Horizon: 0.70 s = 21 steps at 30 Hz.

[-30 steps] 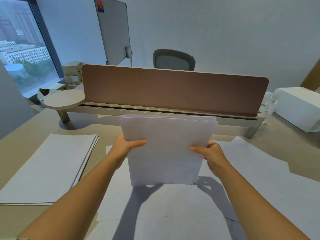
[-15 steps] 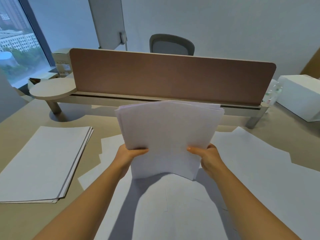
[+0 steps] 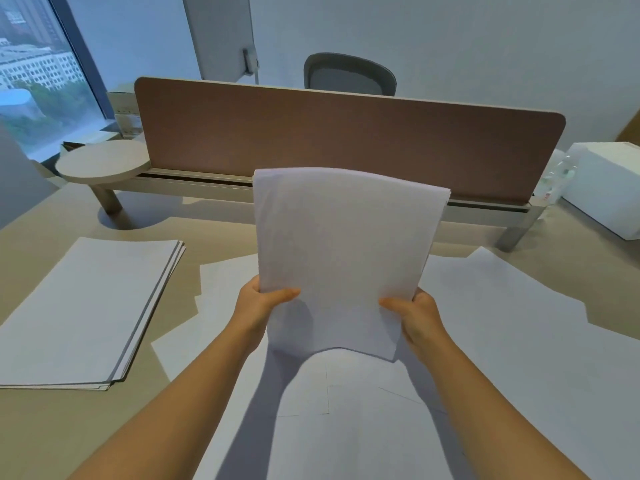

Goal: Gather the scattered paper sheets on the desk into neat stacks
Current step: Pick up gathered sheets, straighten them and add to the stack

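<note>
I hold a bundle of white sheets (image 3: 343, 258) upright over the desk, its bottom edge bowed and near the loose sheets beneath. My left hand (image 3: 259, 304) grips the bundle's lower left edge, thumb on the front. My right hand (image 3: 417, 315) grips its lower right edge the same way. Loose white sheets (image 3: 502, 341) lie spread and overlapping across the middle and right of the desk (image 3: 62, 431). A squared stack of paper (image 3: 79, 313) lies flat at the left.
A brown divider panel (image 3: 346, 140) on a low shelf runs across the back of the desk, with a round side shelf (image 3: 102, 161) at its left. A white box (image 3: 606, 185) and a plastic bottle (image 3: 557, 178) sit at the right. An office chair (image 3: 349, 76) stands behind.
The bundle's top edges have evened out and it has turned from wide to tall. Both hands have slid down toward its lower corners. The camera has tilted down slightly.
</note>
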{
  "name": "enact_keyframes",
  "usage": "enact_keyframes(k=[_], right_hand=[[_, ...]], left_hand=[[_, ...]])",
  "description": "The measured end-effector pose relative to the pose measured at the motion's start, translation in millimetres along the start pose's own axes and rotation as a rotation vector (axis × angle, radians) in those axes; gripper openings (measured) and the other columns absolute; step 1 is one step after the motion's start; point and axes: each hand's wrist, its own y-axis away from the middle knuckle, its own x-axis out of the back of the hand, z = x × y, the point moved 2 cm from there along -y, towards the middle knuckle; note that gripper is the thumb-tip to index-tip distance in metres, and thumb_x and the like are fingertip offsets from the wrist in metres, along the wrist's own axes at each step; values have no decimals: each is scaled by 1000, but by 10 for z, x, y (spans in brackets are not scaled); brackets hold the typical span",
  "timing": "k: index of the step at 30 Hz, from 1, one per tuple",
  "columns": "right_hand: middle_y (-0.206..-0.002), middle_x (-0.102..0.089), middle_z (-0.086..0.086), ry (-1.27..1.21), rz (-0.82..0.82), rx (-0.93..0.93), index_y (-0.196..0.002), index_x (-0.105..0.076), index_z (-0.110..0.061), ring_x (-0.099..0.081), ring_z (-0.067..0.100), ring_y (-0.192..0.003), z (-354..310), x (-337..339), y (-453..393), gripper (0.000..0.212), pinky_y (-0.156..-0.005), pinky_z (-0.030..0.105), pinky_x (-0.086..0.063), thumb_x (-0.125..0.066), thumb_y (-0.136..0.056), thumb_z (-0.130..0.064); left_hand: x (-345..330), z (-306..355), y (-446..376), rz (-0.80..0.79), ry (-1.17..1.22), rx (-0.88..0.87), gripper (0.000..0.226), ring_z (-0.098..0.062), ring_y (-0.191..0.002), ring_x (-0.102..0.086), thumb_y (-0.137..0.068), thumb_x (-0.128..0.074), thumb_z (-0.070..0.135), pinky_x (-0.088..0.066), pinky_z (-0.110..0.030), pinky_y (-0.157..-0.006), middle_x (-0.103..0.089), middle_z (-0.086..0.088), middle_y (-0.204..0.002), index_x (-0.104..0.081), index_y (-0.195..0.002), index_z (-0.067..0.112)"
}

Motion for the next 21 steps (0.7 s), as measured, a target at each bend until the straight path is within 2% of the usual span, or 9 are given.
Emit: enact_keyframes(k=[3,8,12,14,16,18,19,21], right_hand=[[-110,-60,15,59,-3,11,-113,-56,-2,-56,28,-96,9,75,-30,35,-91,38,-45,-54,-81,13],[-124,-56,15,175,-29,-52,-128,-48,2,-52,34,-116,178,86,-27,43,-101,37,-40,-48,-86,10],[-103,-57,5,257,-109,7,-123,-52,-8,-55,24,-93,59,-22,-50,37,-83,31,-43,-43,-90,5],[-106,-60,5,307,-151,53,-122,-53,-10,-55,22,-91,12,-161,-52,35,-81,30,-43,-44,-90,2],[-109,-60,6,343,-162,68,-124,-52,-9,-56,23,-95,6,-280,-52,34,-83,30,-45,-45,-91,-3],[-101,-60,15,361,-200,34,-114,-56,-5,-58,28,-92,2,-487,-35,25,-82,34,-47,-43,-93,-6],[-91,-59,18,383,-227,16,-99,-58,-4,-58,29,-84,-7,-607,-23,18,-79,34,-47,-42,-93,-5],[-70,-45,13,432,-282,-18,-71,-46,-7,-44,24,-64,-6,-905,-26,20,-68,32,-40,-41,-89,-1]], left_hand=[[21,-72,-17,43,-54,23,33,-28,-96,-57,-75,-70,1,-48,-40,-86,-62,-4,-100,-57,-101,15],[-14,-401,53,99,-256,90,47,-32,-113,-50,-83,-58,-5,-44,-40,-94,-56,-12,-122,-47,-128,7],[-32,-294,60,184,-311,42,43,-31,-115,-50,-91,-52,3,-44,-41,-95,-51,-13,-132,-42,-132,7],[70,-197,93,245,-360,7,40,-31,-116,-50,-92,-51,9,-45,-41,-93,-50,-12,-129,-41,-131,8],[209,-139,119,276,-430,1,35,-30,-109,-50,-92,-50,6,-45,-34,-82,-51,-11,-119,-42,-127,7],[485,-83,159,318,-486,6,33,-30,-107,-51,-91,-48,3,-43,-31,-79,-52,-10,-114,-44,-124,5],[634,-52,170,341,-505,11,34,-30,-108,-51,-91,-47,3,-45,-33,-81,-53,-12,-118,-44,-125,5],[957,23,188,402,-527,30,36,-33,-111,-51,-92,-46,5,-47,-41,-90,-53,-15,-124,-44,-128,6]])
